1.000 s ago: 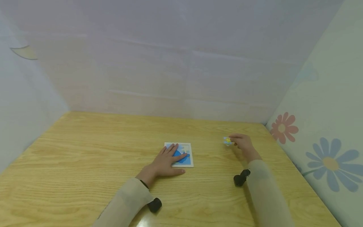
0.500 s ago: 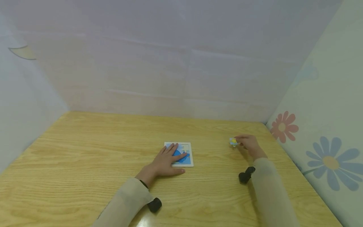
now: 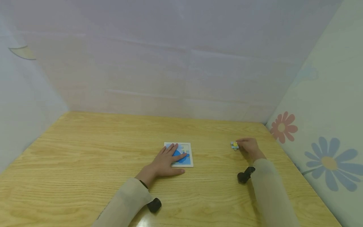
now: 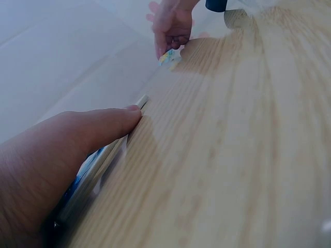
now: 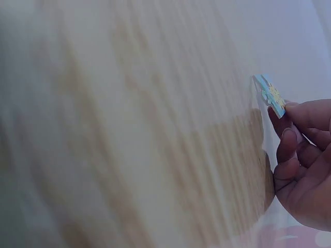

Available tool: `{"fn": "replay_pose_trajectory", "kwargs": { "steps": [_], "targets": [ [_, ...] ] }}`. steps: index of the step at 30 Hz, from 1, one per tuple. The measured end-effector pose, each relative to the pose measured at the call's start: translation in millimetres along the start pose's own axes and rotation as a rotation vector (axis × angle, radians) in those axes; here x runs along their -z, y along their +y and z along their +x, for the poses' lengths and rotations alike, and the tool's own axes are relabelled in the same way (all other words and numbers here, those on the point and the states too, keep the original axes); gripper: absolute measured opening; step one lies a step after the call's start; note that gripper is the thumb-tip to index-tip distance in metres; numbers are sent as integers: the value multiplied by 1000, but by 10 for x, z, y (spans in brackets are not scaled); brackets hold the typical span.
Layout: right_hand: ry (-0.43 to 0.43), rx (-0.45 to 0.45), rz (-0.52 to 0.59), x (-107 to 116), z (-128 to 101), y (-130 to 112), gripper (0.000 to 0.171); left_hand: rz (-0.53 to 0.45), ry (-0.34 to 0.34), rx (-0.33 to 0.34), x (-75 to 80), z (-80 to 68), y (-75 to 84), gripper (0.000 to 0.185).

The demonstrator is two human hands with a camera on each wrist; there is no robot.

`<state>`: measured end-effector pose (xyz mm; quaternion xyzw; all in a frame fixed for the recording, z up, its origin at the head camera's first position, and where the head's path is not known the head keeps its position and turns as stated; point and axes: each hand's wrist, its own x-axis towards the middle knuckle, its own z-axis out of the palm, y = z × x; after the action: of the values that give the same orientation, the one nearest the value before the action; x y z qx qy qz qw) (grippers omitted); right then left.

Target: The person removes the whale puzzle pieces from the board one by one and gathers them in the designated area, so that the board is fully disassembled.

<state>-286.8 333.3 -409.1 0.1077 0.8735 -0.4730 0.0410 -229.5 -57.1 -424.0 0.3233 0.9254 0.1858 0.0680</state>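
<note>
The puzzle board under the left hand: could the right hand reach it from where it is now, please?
Probably yes. The right hand, pinching a small puzzle piece, has only bare table between it and the puzzle board, though the left hand covers the board's near-left part.

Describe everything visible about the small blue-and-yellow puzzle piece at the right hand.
The small blue-and-yellow puzzle piece is thin, flat card with a knobbed outline, light blue with a yellow patch. The right hand pinches it at its fingertips, low over the wooden table, well right of the white-framed blue puzzle board. Whether it touches the table is unclear.
</note>
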Motion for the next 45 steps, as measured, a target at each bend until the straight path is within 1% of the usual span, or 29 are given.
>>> {"fn": "replay_pose_trajectory", "kwargs": {
  "steps": [10, 13, 16, 17, 20, 23, 24, 31, 35, 38, 41, 45],
  "targets": [
    [-10, 23, 2, -17, -56, -33, 38, -11, -4, -7, -1, -3, -1, 66],
    [-15, 15, 0, -8, -79, -46, 39, -7, -1, -6, -2, -2, 0, 66],
    [-27, 9, 21, 3, -99, -51, 40, -16, -1, -5, 1, -6, 5, 65],
    [-27, -5, 64, -2, -102, -54, 39, -20, 0, -4, 4, -7, 8, 65],
    [-34, 13, 78, -16, -105, -89, 41, -32, 1, 3, 13, -13, 16, 66],
    [-28, 38, 65, -67, -100, -176, 43, -31, 8, 9, 11, -10, 16, 66],
    [-27, 51, 34, -85, -106, -218, 44, -30, 13, 7, 8, -7, 14, 66],
    [-45, 72, 35, -272, -107, -406, 44, -51, 43, 0, -6, 24, -7, 65],
    [-37, 84, 44, -435, -92, -501, 40, -66, 49, 0, -5, 40, -35, 66],
    [-48, 84, 47, -561, -109, -595, 39, -55, 56, -1, 0, 34, -53, 67],
    [-65, 89, 54, -684, -142, -694, 39, -54, 48, 3, 19, 10, -47, 67],
    [-102, 104, 92, -854, -177, -786, 37, -64, 22, 4, 57, -27, -9, 67]
  ]
}}
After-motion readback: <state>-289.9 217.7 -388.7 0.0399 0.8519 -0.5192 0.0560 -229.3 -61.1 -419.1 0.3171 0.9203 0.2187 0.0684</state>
